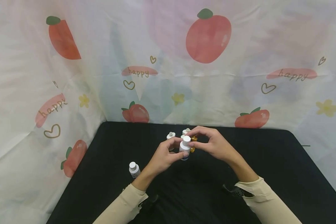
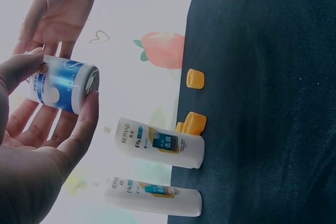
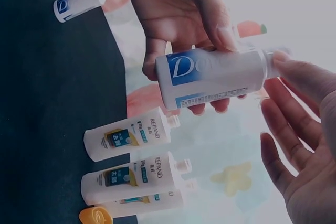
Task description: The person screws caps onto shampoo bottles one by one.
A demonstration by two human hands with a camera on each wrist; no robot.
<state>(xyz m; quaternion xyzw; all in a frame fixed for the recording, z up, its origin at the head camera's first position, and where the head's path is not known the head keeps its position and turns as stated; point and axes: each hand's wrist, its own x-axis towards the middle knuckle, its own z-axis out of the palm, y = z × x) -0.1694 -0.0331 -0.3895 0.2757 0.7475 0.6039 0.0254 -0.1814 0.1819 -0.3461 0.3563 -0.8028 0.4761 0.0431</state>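
My left hand (image 1: pixel 163 157) grips the body of a small white Dove bottle (image 3: pixel 210 74) with a blue-and-white label. Held above the table, it stands nearly upright in the head view. At its top, the right hand (image 1: pixel 217 144) pinches the white cap (image 1: pixel 186 139) between thumb and fingers. The right hand's other fingers spread loosely behind the cap in the right wrist view. Just beyond both hands are white REPAND bottles (image 3: pixel 128 178) with open nozzles, partly hidden in the head view. Beside them lie yellow caps (image 2: pixel 195 124).
Another capped Dove bottle (image 1: pixel 134 170) stands on the black table (image 1: pixel 114 140), close to the left forearm. A patterned curtain (image 1: pixel 162 46) hangs behind the table's far edge and along its left side. One loose yellow cap (image 2: pixel 195 78) sits apart from the bottles.
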